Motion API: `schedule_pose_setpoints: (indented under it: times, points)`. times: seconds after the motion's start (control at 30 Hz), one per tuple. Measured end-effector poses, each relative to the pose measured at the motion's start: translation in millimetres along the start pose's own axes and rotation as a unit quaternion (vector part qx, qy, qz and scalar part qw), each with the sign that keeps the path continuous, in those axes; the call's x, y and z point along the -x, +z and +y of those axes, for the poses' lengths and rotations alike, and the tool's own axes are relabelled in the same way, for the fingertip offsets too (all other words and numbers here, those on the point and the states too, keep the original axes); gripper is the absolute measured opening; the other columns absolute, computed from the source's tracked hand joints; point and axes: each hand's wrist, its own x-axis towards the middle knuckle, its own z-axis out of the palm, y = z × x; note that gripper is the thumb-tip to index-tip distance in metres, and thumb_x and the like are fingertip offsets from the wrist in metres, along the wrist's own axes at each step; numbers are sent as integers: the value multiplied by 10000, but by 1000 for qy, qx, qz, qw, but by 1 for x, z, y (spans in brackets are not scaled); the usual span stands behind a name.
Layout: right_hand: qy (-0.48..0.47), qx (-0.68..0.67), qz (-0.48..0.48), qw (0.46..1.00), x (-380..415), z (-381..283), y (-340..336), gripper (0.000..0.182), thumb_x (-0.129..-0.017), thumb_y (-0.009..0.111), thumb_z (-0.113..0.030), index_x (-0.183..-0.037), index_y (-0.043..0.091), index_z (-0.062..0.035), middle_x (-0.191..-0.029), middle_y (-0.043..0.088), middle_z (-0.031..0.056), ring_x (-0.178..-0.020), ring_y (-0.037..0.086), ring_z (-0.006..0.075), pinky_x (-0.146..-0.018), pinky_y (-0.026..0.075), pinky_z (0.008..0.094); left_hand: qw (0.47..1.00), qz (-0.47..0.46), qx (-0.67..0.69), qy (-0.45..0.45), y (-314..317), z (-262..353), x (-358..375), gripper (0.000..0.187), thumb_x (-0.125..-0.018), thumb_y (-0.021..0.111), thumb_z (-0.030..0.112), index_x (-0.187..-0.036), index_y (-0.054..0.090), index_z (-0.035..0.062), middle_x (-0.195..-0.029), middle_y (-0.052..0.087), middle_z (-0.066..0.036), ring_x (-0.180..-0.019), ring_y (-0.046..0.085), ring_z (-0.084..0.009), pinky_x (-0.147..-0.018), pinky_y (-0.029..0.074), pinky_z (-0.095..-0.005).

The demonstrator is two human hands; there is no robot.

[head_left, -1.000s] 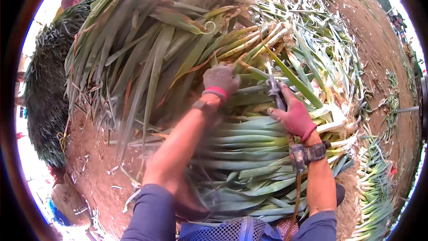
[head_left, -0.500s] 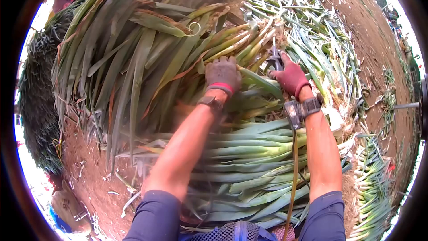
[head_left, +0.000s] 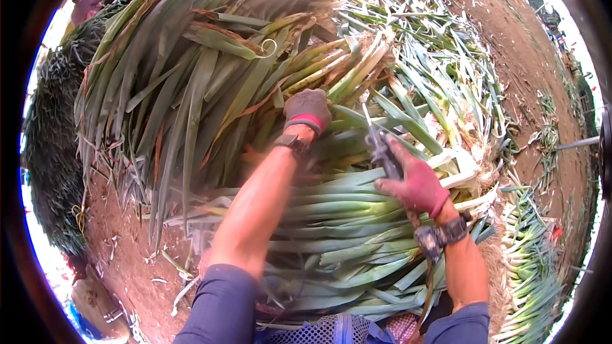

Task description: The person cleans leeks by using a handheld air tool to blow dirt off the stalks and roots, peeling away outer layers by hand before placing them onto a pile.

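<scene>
My left hand (head_left: 308, 109), in a worn grey glove with a red cuff, is closed on the stalks of an untrimmed leek bunch (head_left: 210, 83) with long green leaves. My right hand (head_left: 414, 181), in a red glove, grips a small grey cutting tool (head_left: 381, 150) held above a stack of trimmed leeks (head_left: 344, 229) lying in front of me. A strap and cord hang from my right wrist (head_left: 440, 239).
Cut leaf scraps and roots (head_left: 440, 70) litter the brown soil to the right. More trimmed leeks (head_left: 532, 267) lie at the lower right. A dark green heap (head_left: 54, 146) lies at the left. Bare dirt (head_left: 127, 229) shows at lower left.
My right hand with the tool has pulled back from the leek bunch's root end toward me. My left hand has stayed on the bunch, shifting slightly left.
</scene>
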Motion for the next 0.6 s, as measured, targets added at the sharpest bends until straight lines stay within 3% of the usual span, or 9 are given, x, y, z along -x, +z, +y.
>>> schedule_pose_setpoints:
  times: [0.2,0.27,0.3,0.5,0.6]
  points:
    - [19,-44,42,998,16,-10,14,1017,-825,822,-395,-1642,331,-40,-1230,692,322,-1113,697,465,-998,533,448,999,30,-34,-8,12,0,15,337,-887,676,253,-1192,721,118,-1257,702,-167,-1147,706,-361,-959,571,-484]
    - [-95,-5,59,994,9,-12,27,1019,-821,814,-397,-1639,329,-34,-1198,700,324,-1072,704,475,-974,540,477,999,26,-41,-10,13,-3,14,348,-891,686,277,-1205,715,128,-1278,685,-165,-1155,703,-356,-959,572,-484]
    - [-28,-22,29,999,2,-23,22,1011,-821,801,-406,-1637,335,-34,-1203,698,329,-1085,702,471,-984,534,482,999,21,-40,-9,13,-4,13,358,-894,691,288,-1219,711,139,-1280,681,-164,-1157,701,-358,-959,573,-483]
    - [-33,13,36,999,-38,-9,32,1002,-827,792,-419,-1635,341,-36,-1176,713,315,-1095,703,459,-977,540,463,999,19,-36,-7,14,-11,8,401,-889,710,294,-1268,696,165,-1263,676,-165,-1154,695,-369,-958,572,-488]
    - [18,7,29,999,-69,-3,17,1006,-836,787,-425,-1643,328,-38,-1224,710,302,-1111,702,454,-992,536,451,999,17,-32,2,13,-10,9,374,-905,686,261,-1268,695,168,-1269,668,-162,-1158,699,-366,-950,578,-497]
